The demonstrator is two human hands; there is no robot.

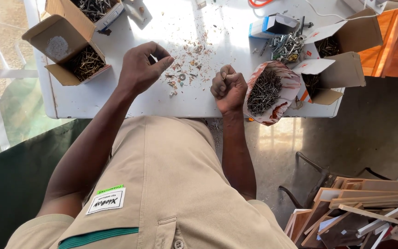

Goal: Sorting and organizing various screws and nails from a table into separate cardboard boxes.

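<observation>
My left hand (pixel 140 68) hovers over the white table (pixel 97 99), fingers curled with thumb and forefinger pinched together; whether anything small sits between them I cannot tell. In front of it lies a scatter of wood shavings, small screws and a washer (pixel 184 69). My right hand (pixel 228 87) is closed in a fist on a few small screws, their tips showing at the top of the fist. Right beside it sits a torn bowl-shaped paper container (pixel 279 108) full of dark screws.
Open cardboard boxes of screws stand at the left (pixel 77 62), the top left (pixel 95 9) and the right (pixel 332 74). A heap of silver bolts (pixel 287 46) lies near a small blue box (pixel 272 25). Wooden offcuts (pixel 360 212) are piled on the floor at right.
</observation>
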